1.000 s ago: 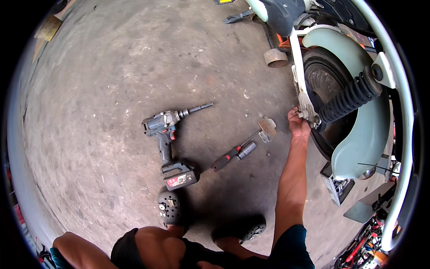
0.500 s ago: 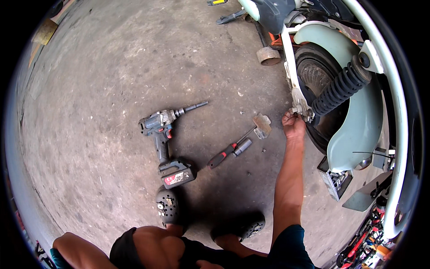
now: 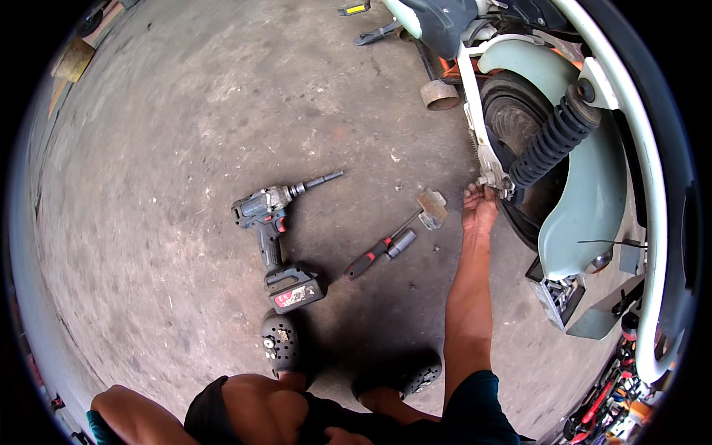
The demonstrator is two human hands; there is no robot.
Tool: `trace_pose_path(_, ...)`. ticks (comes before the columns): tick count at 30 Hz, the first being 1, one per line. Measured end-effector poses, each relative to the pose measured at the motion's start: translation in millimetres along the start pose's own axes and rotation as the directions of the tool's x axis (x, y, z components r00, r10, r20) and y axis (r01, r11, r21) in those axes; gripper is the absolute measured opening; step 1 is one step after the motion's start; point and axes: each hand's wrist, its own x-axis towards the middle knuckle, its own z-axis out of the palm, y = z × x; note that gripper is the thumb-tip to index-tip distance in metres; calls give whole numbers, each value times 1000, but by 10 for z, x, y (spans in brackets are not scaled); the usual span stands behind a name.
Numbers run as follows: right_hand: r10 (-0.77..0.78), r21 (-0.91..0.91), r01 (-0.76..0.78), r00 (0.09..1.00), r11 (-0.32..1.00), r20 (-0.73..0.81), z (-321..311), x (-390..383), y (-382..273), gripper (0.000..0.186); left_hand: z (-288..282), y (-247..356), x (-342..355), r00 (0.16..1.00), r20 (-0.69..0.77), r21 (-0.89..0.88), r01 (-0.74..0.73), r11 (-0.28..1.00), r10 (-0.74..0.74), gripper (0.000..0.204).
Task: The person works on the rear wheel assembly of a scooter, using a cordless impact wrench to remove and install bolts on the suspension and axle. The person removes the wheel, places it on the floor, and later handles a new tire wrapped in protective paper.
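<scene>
Bracket [image 3: 491, 169] at the wheel's [image 3: 519, 141] edge meets the right hand [image 3: 479, 211], whose fingers curl on it, seemingly pinching; their tips are hidden. Left hand out of frame. Mallet [image 3: 430, 208] lies just left of the hand; open floor [image 3: 170, 148] beyond.

Bare grey concrete floor [image 3: 185, 148] fills the frame, stained and scuffed, evenly daylit. A yellowish block [image 3: 73, 61] lies at upper left. Assorted red-handled tools [image 3: 604, 404] cluster at lower right.
</scene>
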Motion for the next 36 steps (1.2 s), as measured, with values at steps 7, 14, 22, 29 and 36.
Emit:
trace_pose_path(7,52,108,-50,998,993,-21,50,-91,-147,16,20,-8,-18,1000,-14,-5,-1,1000,1,32)
trace_pose_path(14,-132,-70,129,991,989,-35,182,-134,-65,17,7,-20,-13,1000,-11,12,-5,1000,5,33)
trace_pose_path(22,-13,-1,13,1000,1000,-20,38,10,-64,17,15,-5,-8,1000,-16,36,2,999,-1,33)
trace_pose_path(29,36,91,-31,998,995,-56,158,-103,23,15,15,-4,-21,1000,-17,-30,18,999,-18,33)
trace_pose_path(36,-68,108,77,994,991,-86,267,-150,64,19,8,-7,-5,999,-14,-37,42,998,-43,31)
